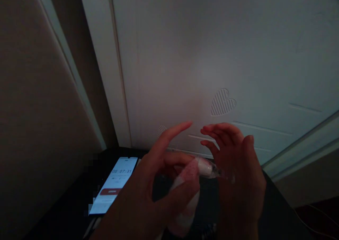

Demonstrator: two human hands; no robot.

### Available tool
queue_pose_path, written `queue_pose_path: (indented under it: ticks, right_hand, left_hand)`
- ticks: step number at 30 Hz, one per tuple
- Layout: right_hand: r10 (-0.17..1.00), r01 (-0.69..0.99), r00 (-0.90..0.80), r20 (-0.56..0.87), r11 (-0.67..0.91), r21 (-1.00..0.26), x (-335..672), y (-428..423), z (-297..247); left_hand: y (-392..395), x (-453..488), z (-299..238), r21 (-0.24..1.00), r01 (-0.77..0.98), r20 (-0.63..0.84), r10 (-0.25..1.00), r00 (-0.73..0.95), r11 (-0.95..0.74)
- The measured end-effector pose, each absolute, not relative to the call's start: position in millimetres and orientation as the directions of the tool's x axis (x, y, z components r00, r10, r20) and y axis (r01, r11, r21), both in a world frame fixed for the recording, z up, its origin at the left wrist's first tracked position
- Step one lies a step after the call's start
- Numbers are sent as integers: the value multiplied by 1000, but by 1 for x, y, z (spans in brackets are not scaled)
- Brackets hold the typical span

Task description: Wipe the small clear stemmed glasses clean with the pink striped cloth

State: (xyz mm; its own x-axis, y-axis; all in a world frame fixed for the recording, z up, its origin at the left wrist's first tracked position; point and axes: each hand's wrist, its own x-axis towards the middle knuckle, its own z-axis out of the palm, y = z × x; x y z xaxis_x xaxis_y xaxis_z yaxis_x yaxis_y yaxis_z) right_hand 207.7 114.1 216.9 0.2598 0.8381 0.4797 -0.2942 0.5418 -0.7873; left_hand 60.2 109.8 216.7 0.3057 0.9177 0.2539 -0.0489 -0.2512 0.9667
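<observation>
Between the thumb and fingers of my left hand is a pink-and-white object with a clear, narrow tip. It seems to have clear plastic around its end, and its exact kind does not show in the dim light. The tip points right, toward the palm of my right hand. That hand is raised with its fingers curved and apart, gripping nothing I can see. My left index finger stretches up and away from the object. The object's lower part hangs below my left thumb.
A lit phone showing a timer lies on the dark table at the left. White slim items lie by its lower edge. Behind stands a white panel with a carved heart. A pale cable runs at the lower right.
</observation>
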Motion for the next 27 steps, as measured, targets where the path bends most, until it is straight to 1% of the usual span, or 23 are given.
queue_pose_path:
  ticks: [4, 7, 10, 12, 14, 16, 18, 20, 22, 24, 27]
  right_hand:
    - [797, -232, 231, 557, 602, -765, 207, 111, 219]
    - [765, -183, 216, 607, 642, -744, 205, 107, 221]
    - [729, -101, 248, 638, 675, -731, 200, 103, 223]
    - [693, -44, 279, 665, 700, -712, 197, 101, 223]
    - [649, 8, 316, 692, 727, -686, 195, 101, 221]
    - [629, 39, 345, 696, 732, -681, 197, 104, 219]
    - [632, 56, 352, 690, 722, -690, 201, 108, 217]
    - [630, 84, 405, 662, 696, -713, 206, 112, 218]
    - [599, 131, 472, 647, 678, -724, 210, 113, 220]
    - [592, 190, 538, 600, 608, -771, 211, 112, 223]
    - [657, 293, 531, 535, 450, -844, 215, 109, 224]
  left_hand:
    - [108, 53, 218, 987, -137, 129, 939, 318, -89]
    - [108, 48, 216, 976, -205, 141, 921, 364, -69]
    - [112, 49, 216, 963, -270, 140, 896, 421, -24]
    - [113, 57, 218, 957, -291, 126, 895, 428, 4]
    - [113, 68, 220, 957, -286, 162, 909, 385, -49]
    - [112, 81, 220, 965, -244, 168, 943, 287, -98]
    - [111, 89, 219, 965, -207, 213, 944, 252, -162]
    - [113, 91, 217, 971, -196, 189, 943, 273, -138]
    - [117, 87, 216, 976, -195, 153, 947, 281, -100]
    - [121, 81, 217, 978, -191, 133, 955, 267, -83]
    - [126, 72, 219, 974, -221, 114, 959, 259, -56]
